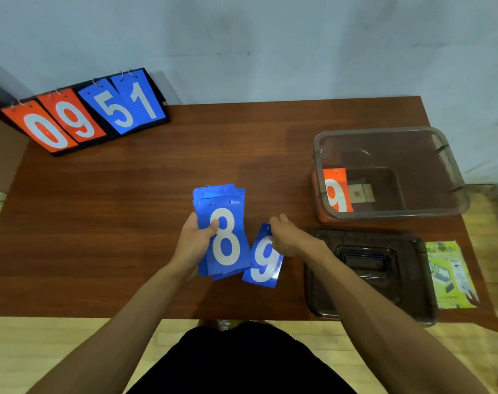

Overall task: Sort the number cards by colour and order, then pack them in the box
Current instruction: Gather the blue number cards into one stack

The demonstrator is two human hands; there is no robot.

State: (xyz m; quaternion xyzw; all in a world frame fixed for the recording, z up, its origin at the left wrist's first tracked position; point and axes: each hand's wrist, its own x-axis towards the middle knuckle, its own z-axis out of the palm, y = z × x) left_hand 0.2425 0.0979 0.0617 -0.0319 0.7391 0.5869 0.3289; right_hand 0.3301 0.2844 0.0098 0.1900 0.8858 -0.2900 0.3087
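Note:
My left hand [195, 237] grips a stack of blue number cards [223, 223] above the table's middle, the white 8 on top and my thumb across it. Just to its right, my right hand [287, 237] pinches the top edge of a single blue 9 card [263, 261], which tilts and partly overlaps the stack's lower right corner. At the right stands the clear plastic box [447, 172], open, with an orange 9 card [336, 191] leaning against its left inner wall.
The box's dark lid [367, 274] lies on the table [128, 209] in front of the box, a yellow-green leaflet [448, 275] to its right. A black flip scoreboard [83, 115] showing orange 0 9 and blue 5 1 leans at the back left.

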